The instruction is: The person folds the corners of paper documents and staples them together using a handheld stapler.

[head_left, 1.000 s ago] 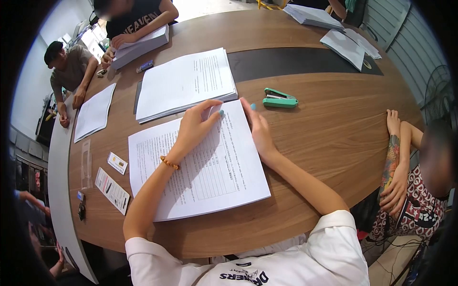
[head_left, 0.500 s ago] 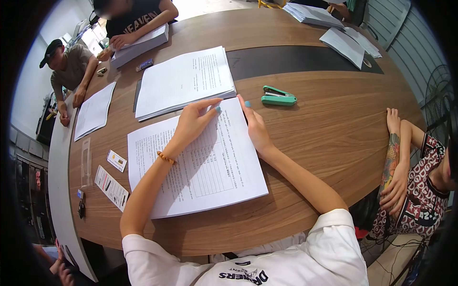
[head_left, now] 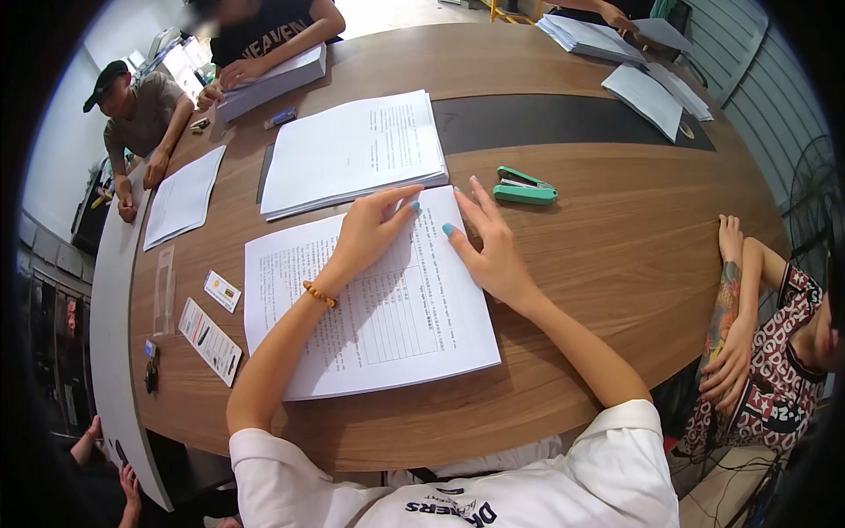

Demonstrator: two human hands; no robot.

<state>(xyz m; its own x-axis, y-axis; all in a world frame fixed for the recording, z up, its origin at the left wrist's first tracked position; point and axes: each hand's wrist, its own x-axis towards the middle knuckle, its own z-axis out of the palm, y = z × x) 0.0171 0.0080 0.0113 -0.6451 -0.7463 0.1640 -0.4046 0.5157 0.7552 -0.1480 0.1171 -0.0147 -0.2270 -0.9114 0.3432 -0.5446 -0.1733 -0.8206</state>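
Note:
A stack of printed sheets point(head_left: 414, 321) lies in front of me, its top page showing text and a ruled table. My left hand point(head_left: 370, 233) rests on its upper part, fingers stretched toward the top right corner. On the right edge sits my right hand point(head_left: 495, 255), fingers spread, the thumb over the page. Neither hand holds anything. Just beyond lies a second, thicker stack of printed paper point(head_left: 352, 154). A green stapler point(head_left: 525, 187) is on the table, past my right fingertips.
Left on the wooden table point(head_left: 598, 273) are loose sheets point(head_left: 183, 198), a small card point(head_left: 222, 291) and a printed packaging card point(head_left: 209, 341). A co-worker's forearms rest on a paper pile point(head_left: 273, 85). Another person's tattooed arm point(head_left: 723, 304) is at right. More papers point(head_left: 590, 40) lie at the far right.
My right hand has shifted from the sheets' edge, its fingers spreading and its thumb now over the page. My left hand stays on the stack. At the far right, a person's hand now lifts paper.

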